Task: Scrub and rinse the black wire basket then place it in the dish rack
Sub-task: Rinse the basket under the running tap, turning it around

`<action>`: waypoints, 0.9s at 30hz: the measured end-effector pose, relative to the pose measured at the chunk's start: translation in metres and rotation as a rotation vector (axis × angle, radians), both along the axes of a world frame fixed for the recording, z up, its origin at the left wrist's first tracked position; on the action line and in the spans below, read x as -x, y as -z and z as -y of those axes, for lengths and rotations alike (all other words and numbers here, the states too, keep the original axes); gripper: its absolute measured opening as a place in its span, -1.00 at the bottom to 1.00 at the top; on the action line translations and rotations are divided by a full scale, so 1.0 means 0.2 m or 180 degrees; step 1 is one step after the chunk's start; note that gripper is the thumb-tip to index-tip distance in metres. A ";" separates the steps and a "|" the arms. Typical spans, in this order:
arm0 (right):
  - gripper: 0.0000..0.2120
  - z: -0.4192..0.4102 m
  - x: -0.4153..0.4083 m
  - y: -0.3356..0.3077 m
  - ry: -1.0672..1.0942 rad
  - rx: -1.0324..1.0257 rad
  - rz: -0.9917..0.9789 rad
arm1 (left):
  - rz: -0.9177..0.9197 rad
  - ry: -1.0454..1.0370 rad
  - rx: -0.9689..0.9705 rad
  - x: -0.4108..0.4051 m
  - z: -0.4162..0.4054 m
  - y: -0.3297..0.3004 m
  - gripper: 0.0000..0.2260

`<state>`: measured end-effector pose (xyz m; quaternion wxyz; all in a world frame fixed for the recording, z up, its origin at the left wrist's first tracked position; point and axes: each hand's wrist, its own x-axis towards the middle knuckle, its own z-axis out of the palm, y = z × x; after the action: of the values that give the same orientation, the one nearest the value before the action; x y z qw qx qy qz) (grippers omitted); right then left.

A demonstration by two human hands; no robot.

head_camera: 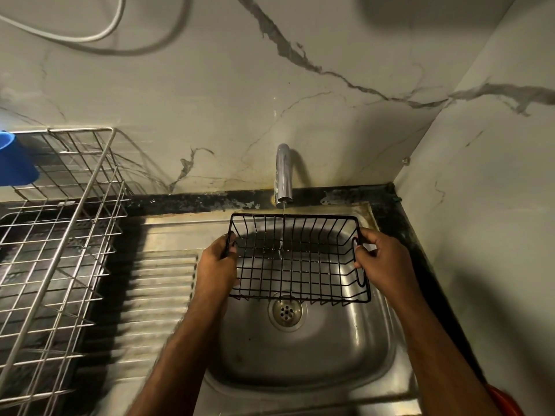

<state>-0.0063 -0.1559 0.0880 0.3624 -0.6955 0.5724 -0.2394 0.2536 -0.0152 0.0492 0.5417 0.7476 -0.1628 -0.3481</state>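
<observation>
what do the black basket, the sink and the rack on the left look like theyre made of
Black wire basket: thin metal wire with a matte black coating, probably paint or plastic; it shows no shine.
Sink: brushed stainless steel by the look, grey with soft reflections and a ribbed drainboard.
Dish rack: bare silvery wire, likely chromed or stainless steel, judging by its bright glints.

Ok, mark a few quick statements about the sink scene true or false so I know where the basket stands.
1. Both hands, left hand and right hand, grip the black wire basket at its ends. True.
2. The chrome tap is off. False: a thin stream falls into the basket.
3. The basket sits in the silver wire dish rack. False: it is held over the steel sink.
4. A blue plastic cup sits at the rack's far left. True.
</observation>
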 end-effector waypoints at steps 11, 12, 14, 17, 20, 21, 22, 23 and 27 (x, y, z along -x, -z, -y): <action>-0.56 -0.01 -0.02 -0.02 -0.0059 0.0105 -0.0102 | 0.0026 0.0017 0.0009 -0.03 -0.01 0.00 -0.77; -0.56 -0.01 -0.02 -0.02 -0.0065 0.0102 -0.0101 | 0.0054 0.0020 -0.0003 -0.03 -0.01 0.00 -0.77; -0.56 -0.01 -0.02 -0.02 -0.0071 0.0099 -0.0102 | 0.0089 0.0007 -0.0018 -0.03 -0.01 0.00 -0.77; -0.55 -0.01 -0.02 -0.02 -0.0061 0.0122 -0.0083 | 0.0074 -0.0013 0.0015 -0.03 -0.01 -0.01 -0.76; -0.55 -0.01 -0.01 -0.02 -0.0058 0.0148 -0.0059 | 0.0090 0.0000 0.0035 -0.03 -0.01 -0.03 -0.77; -0.55 -0.01 -0.01 -0.02 -0.0057 0.0157 -0.0057 | 0.0095 -0.0001 0.0031 -0.04 0.00 -0.03 -0.78; -0.55 -0.01 -0.02 -0.02 -0.0051 0.0161 -0.0051 | 0.0099 -0.0002 0.0030 -0.03 0.00 -0.03 -0.78; -0.55 -0.01 -0.02 -0.02 -0.0043 0.0163 -0.0042 | 0.0097 0.0001 0.0031 -0.03 0.00 -0.04 -0.78; -0.55 -0.01 -0.01 -0.03 -0.0049 0.0172 -0.0009 | 0.0063 0.0004 0.0018 -0.04 0.00 -0.04 -0.77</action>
<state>-0.0034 -0.1547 0.0936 0.3445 -0.7098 0.5609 -0.2510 0.2611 -0.0152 0.0568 0.5419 0.7494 -0.1696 -0.3406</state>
